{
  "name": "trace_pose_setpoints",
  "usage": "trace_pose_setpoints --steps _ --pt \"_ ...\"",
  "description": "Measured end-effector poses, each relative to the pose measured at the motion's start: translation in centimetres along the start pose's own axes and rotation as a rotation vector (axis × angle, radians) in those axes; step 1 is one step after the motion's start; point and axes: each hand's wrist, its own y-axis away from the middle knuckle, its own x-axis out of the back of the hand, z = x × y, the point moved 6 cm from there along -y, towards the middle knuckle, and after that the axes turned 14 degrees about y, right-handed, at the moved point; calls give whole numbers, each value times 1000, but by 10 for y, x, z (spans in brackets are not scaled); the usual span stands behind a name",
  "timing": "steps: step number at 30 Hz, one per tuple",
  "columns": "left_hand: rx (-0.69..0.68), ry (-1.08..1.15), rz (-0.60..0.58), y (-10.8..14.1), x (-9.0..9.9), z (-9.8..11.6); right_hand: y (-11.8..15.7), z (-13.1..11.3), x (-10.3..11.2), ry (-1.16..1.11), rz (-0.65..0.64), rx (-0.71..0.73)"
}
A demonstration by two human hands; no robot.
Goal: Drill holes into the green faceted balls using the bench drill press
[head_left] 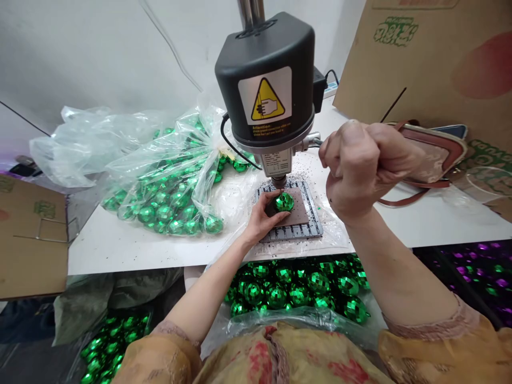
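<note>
A black bench drill press (276,58) with a yellow hand-warning label stands before me. Under its chuck (279,181), a shiny green faceted ball (284,201) rests on a brown board (298,212) over the slotted metal base (314,226). Thumb and fingers of my left hand (262,217) pinch this ball from its left side. Raised to the right of the machine, my right hand (356,165) is closed in a fist around the feed lever (311,142). Most of the lever's grip is hidden in the fist.
A clear plastic bag (160,176) of green balls lies left on the white table (120,248). More green balls (298,290) fill a plastic-lined container at my lap. Cardboard boxes (432,64) flank the table, with a brown-trimmed bag (434,152) at right. Dark shavings surround the base.
</note>
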Motion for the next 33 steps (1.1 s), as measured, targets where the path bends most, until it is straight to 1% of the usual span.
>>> trace_pose_setpoints --steps 2,8,13,20,24,29,31,33 --pt "-1 5 -1 0 0 0 1 -1 1 10 -8 -2" --pt "5 31 -2 1 -1 0 7 1 5 34 30 41" --pt "-2 44 -2 1 0 -3 14 7 10 -15 48 131" --pt "4 54 -3 0 0 -4 17 9 11 -16 36 179" --pt "-6 51 -7 0 0 -4 19 12 10 -52 1 192" --pt "-15 30 9 1 1 -4 29 11 14 -54 -37 280" --pt "-19 22 9 1 1 -3 28 8 13 -41 -29 262" --pt "-18 17 5 1 0 -3 18 5 10 -2 19 165"
